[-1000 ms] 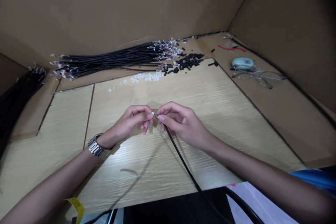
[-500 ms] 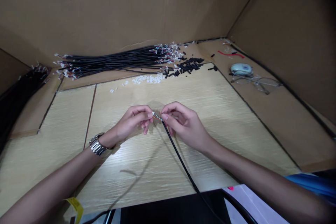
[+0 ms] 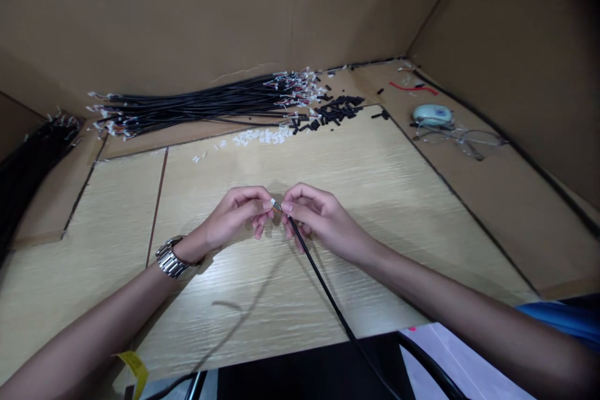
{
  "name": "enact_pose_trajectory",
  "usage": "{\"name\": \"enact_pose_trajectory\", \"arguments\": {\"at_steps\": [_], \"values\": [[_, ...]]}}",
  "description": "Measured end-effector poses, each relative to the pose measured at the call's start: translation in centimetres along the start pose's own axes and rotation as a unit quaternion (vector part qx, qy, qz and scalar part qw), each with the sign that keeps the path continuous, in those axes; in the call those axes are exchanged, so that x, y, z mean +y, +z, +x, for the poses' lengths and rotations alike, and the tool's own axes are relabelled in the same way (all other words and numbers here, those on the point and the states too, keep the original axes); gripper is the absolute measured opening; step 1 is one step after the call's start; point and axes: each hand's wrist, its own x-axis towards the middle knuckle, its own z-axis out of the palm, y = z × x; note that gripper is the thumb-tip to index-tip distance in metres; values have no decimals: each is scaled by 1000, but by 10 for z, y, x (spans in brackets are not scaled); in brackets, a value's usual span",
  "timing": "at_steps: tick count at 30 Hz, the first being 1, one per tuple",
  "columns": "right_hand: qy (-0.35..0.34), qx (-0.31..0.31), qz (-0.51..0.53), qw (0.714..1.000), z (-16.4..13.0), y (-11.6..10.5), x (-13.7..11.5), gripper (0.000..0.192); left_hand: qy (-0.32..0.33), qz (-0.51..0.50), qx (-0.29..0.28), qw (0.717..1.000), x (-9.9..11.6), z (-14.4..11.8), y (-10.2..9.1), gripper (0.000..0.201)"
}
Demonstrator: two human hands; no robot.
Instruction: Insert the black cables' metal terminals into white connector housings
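Over the middle of the light wooden table [image 3: 384, 200], my left hand [image 3: 234, 215] pinches a small white connector [image 3: 273, 202] between thumb and fingertips. My right hand [image 3: 319, 219] grips the tip of a black cable [image 3: 328, 297], its thin wires meeting the connector. The two hands almost touch. The cable runs from my right fingers down toward the table's near edge and out of view. A metal watch [image 3: 169, 258] is on my left wrist.
A bundle of black cables [image 3: 197, 106] lies along the back cardboard wall, with loose white connectors [image 3: 260, 136] and short black sleeves [image 3: 335, 111] beside it. More black cables [image 3: 28, 165] lie at far left. Eyeglasses [image 3: 462, 136] and a pale oval object [image 3: 432, 114] sit at right.
My right fingers have closed in slightly toward the connector; both hands stay in the same spot. The view shifted a little.
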Motion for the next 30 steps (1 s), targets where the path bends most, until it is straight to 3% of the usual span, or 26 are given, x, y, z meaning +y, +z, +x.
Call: {"name": "enact_pose_trajectory", "arguments": {"at_steps": [12, 16, 20, 28, 30], "values": [[-41, 48, 0, 998, -2, 3, -2, 21, -6, 15, 4, 1000, 1, 0, 1, 22], [-28, 3, 27, 999, -3, 3, 0, 21, 66, 65, 24, 995, 0, -4, 5, 19], [-9, -43, 50, 998, -4, 2, 4, 16, 196, 179, 60, 962, -2, -8, 9, 18], [16, -26, 73, 997, 0, 1, 1, 27, 219, 306, 80, 923, -2, -5, 7, 7], [23, -25, 93, 995, 0, 0, -1, 30, 249, 361, 88, 894, -1, -6, 7, 6]]}}
